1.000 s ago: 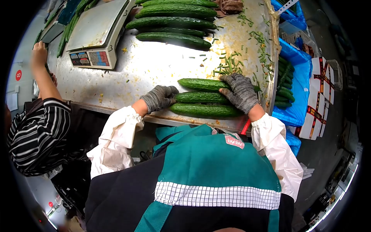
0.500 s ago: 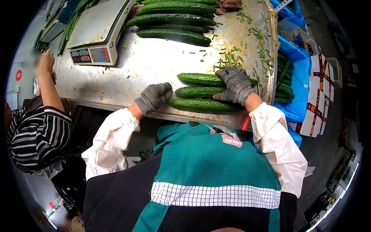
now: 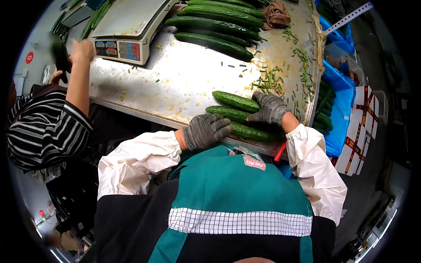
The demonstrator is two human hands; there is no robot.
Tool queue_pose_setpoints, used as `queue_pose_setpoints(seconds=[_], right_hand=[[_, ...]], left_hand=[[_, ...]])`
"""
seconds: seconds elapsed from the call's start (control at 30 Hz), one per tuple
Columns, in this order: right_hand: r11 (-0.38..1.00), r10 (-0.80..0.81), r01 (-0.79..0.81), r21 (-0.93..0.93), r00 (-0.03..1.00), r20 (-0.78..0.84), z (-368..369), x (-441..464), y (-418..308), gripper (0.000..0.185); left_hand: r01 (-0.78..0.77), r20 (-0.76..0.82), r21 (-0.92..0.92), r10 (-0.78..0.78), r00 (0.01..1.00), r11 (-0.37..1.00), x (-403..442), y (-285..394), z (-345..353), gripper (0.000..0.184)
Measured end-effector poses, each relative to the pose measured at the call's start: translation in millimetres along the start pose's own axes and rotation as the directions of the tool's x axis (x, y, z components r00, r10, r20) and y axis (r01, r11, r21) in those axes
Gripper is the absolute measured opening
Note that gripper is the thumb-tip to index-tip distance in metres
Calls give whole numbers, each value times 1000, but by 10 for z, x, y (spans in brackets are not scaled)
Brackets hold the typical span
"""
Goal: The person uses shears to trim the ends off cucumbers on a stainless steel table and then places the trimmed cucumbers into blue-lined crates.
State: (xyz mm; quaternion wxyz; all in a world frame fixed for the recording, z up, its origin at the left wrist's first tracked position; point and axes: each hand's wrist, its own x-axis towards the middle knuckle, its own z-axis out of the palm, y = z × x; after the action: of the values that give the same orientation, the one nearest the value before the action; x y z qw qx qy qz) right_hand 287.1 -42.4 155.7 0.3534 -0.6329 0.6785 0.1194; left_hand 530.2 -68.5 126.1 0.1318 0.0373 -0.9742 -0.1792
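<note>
Three green cucumbers lie side by side near the table's front edge: a far one [image 3: 236, 101], a middle one [image 3: 228, 113] and a near one [image 3: 254, 131]. My right hand [image 3: 271, 109], in a grey knitted glove, grips across their right ends, hiding those ends. My left hand [image 3: 207, 130], gloved alike, lies over the left end of the near cucumber with its fingers stretched out. Short green stem bits [image 3: 269, 81] are scattered just beyond my right hand.
A weighing scale [image 3: 123, 48] stands at the back left, beside a row of cucumbers [image 3: 215, 26] and a brown cloth [image 3: 276, 15]. A blue-lined crate [image 3: 342, 92] of cucumbers adjoins the table's right edge. At the left, a co-worker's hand [image 3: 82, 51] is blurred near a dark green cucumber.
My left hand has moved right onto the near cucumber. The cucumbers now lie slanted in view, and the whole view has turned slightly. The co-worker's hand has risen.
</note>
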Motion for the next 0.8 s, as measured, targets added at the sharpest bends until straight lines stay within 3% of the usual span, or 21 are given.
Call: queue_pose_setpoints(seconds=[0.03, 0.07, 0.13, 0.27, 0.47, 0.57, 0.73, 0.8], right_hand=[[1000, -6, 7, -14, 997, 73, -27, 18, -6, 75], [1000, -9, 11, -20, 997, 72, -24, 33, -4, 75], [998, -56, 58, -18, 992, 112, 22, 74, 24, 77], [998, -35, 39, -40, 993, 111, -16, 5, -41, 80], [997, -77, 76, 16, 992, 99, 69, 136, 60, 71], [985, -154, 145, 91, 983, 100, 111, 222, 124, 68], [985, -172, 172, -7, 985, -5, 5, 385, -21, 65], [994, -97, 97, 46, 995, 2, -101, 507, -197, 63]], left_hand=[[-74, -149, 155, 98, 984, 985, -7, -5, -1, 36], [-70, -154, 159, 95, 984, 985, 0, -5, 20, 36], [-82, 7, 214, 82, 997, 973, 26, -22, 135, 38], [-90, -96, 232, 115, 989, 968, 107, -64, 294, 33], [-124, -42, 237, 138, 990, 963, 389, 100, 402, 30], [-45, -47, 239, 58, 997, 970, 392, 132, 445, 30], [18, -163, 244, 23, 986, 970, 272, -101, 452, 28], [16, -208, 245, 36, 978, 970, 184, -287, 400, 27]])
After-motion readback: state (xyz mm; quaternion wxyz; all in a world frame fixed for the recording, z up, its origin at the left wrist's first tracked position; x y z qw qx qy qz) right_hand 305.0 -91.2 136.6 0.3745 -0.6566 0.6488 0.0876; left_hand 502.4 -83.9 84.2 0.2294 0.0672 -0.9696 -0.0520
